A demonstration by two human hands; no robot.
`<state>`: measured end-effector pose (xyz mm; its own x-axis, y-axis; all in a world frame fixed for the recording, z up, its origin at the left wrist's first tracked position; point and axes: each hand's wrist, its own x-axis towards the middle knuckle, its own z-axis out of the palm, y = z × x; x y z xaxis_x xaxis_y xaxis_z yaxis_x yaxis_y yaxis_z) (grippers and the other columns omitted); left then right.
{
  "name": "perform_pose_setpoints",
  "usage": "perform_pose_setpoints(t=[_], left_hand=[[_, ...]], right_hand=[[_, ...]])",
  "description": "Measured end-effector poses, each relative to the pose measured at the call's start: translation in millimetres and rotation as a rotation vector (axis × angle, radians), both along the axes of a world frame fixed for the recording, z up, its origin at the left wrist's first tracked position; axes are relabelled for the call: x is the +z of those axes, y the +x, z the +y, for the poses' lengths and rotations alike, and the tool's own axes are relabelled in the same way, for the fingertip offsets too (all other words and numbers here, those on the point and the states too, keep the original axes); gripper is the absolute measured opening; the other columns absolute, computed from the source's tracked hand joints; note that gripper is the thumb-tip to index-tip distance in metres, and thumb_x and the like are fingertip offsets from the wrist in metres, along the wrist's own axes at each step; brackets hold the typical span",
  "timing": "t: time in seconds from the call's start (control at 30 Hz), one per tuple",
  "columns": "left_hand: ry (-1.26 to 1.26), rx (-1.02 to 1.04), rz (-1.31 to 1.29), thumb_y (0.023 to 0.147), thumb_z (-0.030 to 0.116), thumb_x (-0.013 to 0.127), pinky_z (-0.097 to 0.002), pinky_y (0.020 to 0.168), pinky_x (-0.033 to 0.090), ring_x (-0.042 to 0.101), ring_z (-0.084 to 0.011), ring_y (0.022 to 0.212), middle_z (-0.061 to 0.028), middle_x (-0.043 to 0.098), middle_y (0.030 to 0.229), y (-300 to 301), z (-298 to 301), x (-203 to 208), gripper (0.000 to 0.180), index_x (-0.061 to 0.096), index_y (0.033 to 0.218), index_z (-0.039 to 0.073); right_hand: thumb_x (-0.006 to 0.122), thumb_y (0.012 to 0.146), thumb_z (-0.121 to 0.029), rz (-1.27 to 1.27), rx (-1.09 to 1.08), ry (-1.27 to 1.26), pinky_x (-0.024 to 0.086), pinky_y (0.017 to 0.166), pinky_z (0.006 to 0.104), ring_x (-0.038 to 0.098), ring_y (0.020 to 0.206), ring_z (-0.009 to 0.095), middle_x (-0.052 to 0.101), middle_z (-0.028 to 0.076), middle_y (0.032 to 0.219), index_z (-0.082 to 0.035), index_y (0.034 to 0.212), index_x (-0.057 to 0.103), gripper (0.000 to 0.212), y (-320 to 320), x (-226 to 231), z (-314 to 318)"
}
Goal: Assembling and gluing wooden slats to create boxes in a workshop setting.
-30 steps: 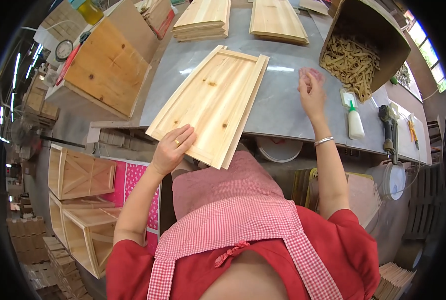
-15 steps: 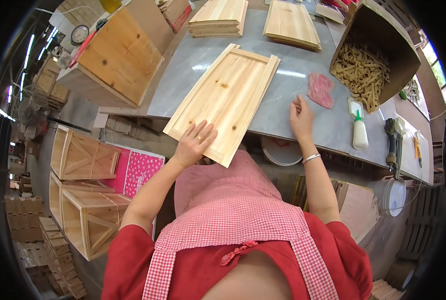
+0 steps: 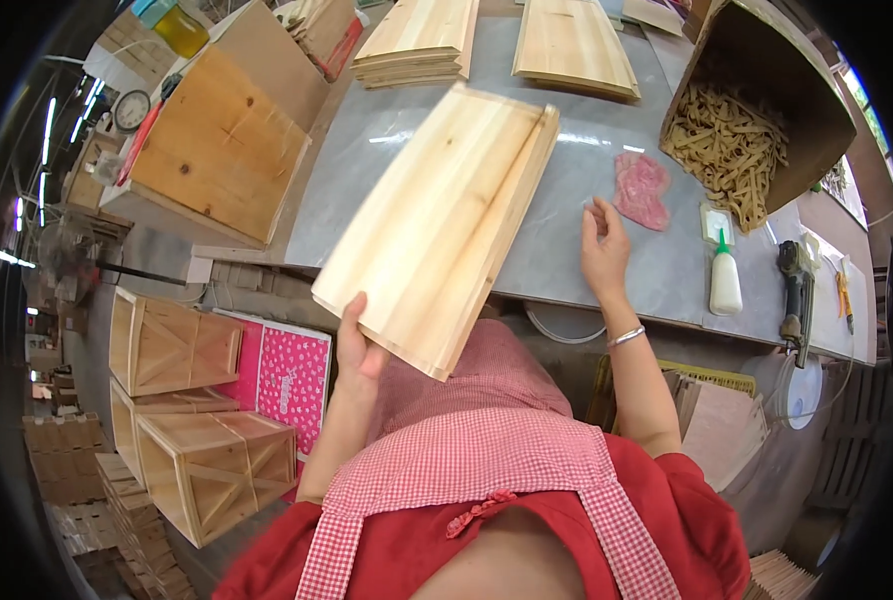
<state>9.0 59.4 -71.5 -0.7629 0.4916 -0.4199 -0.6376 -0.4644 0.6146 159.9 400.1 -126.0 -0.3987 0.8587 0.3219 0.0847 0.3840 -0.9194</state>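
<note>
My left hand [image 3: 360,348] grips the near left end of a pale wooden panel [image 3: 431,225], its thumb on top and its fingers hidden underneath. The panel is tilted, with its plain face up and its near end raised past the table's front edge. My right hand [image 3: 603,252] hovers over the grey table [image 3: 566,200] near its front edge, fingers loosely curled toward the thumb. Whether anything small is between those fingertips I cannot make out. A crumpled pink cloth [image 3: 642,190] lies just beyond my right hand.
Two stacks of wooden panels [image 3: 416,45] [image 3: 576,50] stand at the back. On the right are a tipped box [image 3: 791,130] of tan strips, a white glue bottle [image 3: 724,282] with a green nozzle and a dark power tool [image 3: 796,290]. Wooden crates [image 3: 211,460] sit at the lower left.
The panel has been turned over: its framed side faced up before, its plain face does now. My left hand has moved from its top to its near end. My right hand has barely moved.
</note>
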Motion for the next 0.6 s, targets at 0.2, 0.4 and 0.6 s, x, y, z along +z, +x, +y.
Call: perform_pose_setpoints(t=[0.2,0.4,0.6], left_hand=[[-0.09,0.044,-0.114,0.097,0.039,0.065,-0.0509,0.112,0.043,0.051,-0.0341,0.132,-0.0159,0.052,0.146,3,1,-41,0.066,0.041,0.148,0.003],[-0.142,0.087,-0.119,0.1,0.043,0.06,-0.0517,0.109,0.045,0.052,-0.0348,0.131,-0.0169,0.051,0.146,-2,15,-43,0.068,0.038,0.149,0.003],[-0.142,0.104,-0.037,0.101,0.05,0.053,-0.0498,0.106,0.047,0.055,-0.0343,0.128,-0.018,0.052,0.144,-19,10,-41,0.068,0.04,0.148,0.003]], right_hand=[[0.063,0.091,-0.018,-0.129,0.111,0.442,0.052,0.093,0.0412,0.065,0.107,0.034,0.067,0.02,0.117,0.002,0.126,0.061,0.04,-76,57,28],[0.063,0.09,-0.029,-0.554,0.165,0.591,0.045,0.102,0.0467,0.06,0.119,0.035,0.063,0.019,0.125,-0.001,0.12,0.062,0.041,-174,39,65],[0.066,0.088,-0.035,-0.724,0.19,0.493,0.042,0.103,0.0478,0.057,0.118,0.038,0.063,0.021,0.119,-0.004,0.118,0.064,0.043,-205,54,32]])
